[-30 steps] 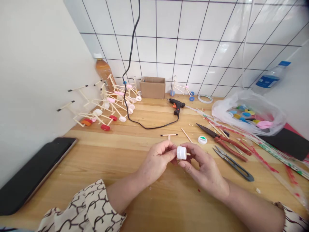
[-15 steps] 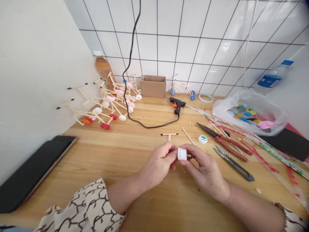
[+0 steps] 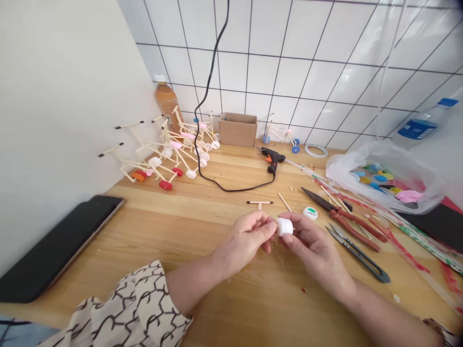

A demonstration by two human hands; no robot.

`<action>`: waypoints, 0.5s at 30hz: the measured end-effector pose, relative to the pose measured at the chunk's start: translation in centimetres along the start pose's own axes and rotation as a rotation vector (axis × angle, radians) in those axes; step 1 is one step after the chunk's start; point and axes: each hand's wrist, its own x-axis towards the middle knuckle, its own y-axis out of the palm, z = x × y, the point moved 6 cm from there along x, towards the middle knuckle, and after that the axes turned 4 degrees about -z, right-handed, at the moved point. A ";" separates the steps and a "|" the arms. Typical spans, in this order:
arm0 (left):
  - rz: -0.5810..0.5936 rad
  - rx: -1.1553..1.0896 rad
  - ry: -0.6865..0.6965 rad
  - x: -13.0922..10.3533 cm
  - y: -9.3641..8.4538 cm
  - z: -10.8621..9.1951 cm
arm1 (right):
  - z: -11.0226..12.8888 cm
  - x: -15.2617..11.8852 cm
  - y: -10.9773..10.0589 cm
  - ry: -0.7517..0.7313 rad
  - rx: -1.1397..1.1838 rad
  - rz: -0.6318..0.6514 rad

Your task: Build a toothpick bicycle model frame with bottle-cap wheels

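My right hand is closed around a white bottle cap, thumb below and fingers over its far side. Just left of the cap, my left hand is pinched together at the cap's edge. Whatever its fingertips hold is too small and covered to make out. Fine glue-like threads hang below the fingertips. Beyond my left hand lies a T-shaped piece of sticks with black ends. A loose wooden stick and a white cap with a green mark lie beyond my right hand.
Red-handled pliers and thread snips lie at right. A glue gun with a black cord stands behind. Stick models with cap wheels crowd the left back. A bag of caps, a cardboard box and a phone are around.
The view has turned slightly left, so everything sits further right. My left fingertips have shifted on the cap's left edge. The stick end that poked out right of the cap no longer shows.
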 end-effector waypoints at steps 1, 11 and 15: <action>-0.002 0.006 -0.004 0.0 0.0 0.0 | 0.0 0.0 0.0 0.005 0.001 -0.001; -0.037 0.050 -0.021 -0.2 0.0 -0.3 | 0.5 -0.4 0.3 -0.130 -0.104 0.000; -0.033 0.044 -0.015 -0.3 0.0 -0.3 | 0.7 -0.5 0.3 -0.167 -0.156 -0.009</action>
